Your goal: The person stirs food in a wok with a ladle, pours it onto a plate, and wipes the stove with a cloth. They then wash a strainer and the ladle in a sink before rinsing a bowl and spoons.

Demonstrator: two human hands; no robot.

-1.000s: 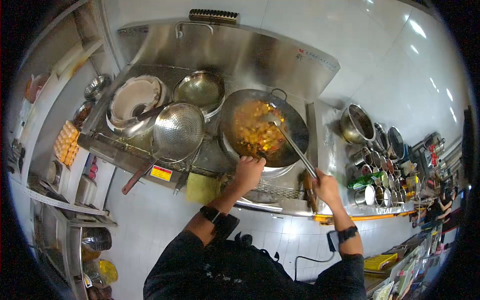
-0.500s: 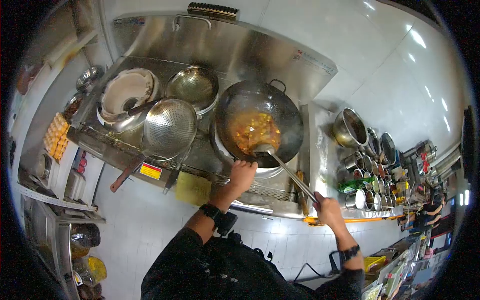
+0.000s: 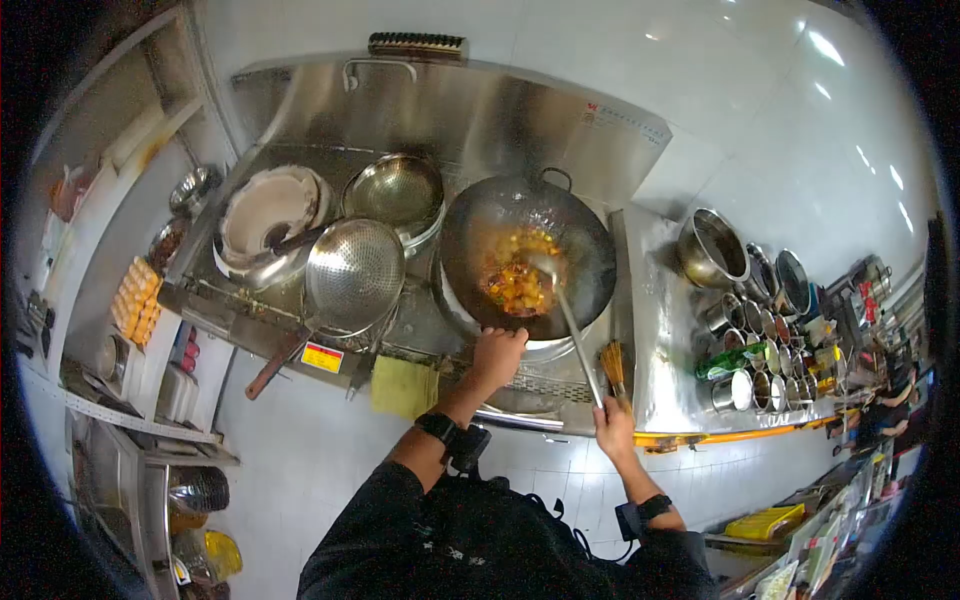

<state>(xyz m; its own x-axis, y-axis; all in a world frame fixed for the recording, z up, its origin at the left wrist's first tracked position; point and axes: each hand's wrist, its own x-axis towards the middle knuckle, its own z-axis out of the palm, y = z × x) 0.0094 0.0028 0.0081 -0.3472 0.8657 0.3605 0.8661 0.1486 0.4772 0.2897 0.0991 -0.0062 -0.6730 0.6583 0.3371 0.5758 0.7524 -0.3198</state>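
Observation:
A dark wok [image 3: 585, 235] sits on the burner, with chunky orange-brown food [image 3: 515, 270] and some steam in it. My left hand [image 3: 497, 357] is closed at the wok's near edge; the part under its fingers is hidden. Closed around the long handle of a metal ladle [image 3: 575, 335] is my right hand [image 3: 614, 424], low and to the right of the wok. The ladle's head reaches into the right part of the food. A straw-coloured brush [image 3: 613, 365] stands just beyond the right hand.
Left of the wok are a perforated strainer [image 3: 355, 272] with a wooden handle, and a second strainer [image 3: 400, 190]. A yellow cloth [image 3: 404, 387] hangs at the stove's front edge. Metal pots [image 3: 712, 248] and several seasoning containers [image 3: 741, 390] crowd the right counter. Eggs [image 3: 137, 298] sit far left.
My right hand has drawn back towards me and slightly left with the ladle, whose head moved from the food's near edge to its right part. The left hand stays at the wok's edge.

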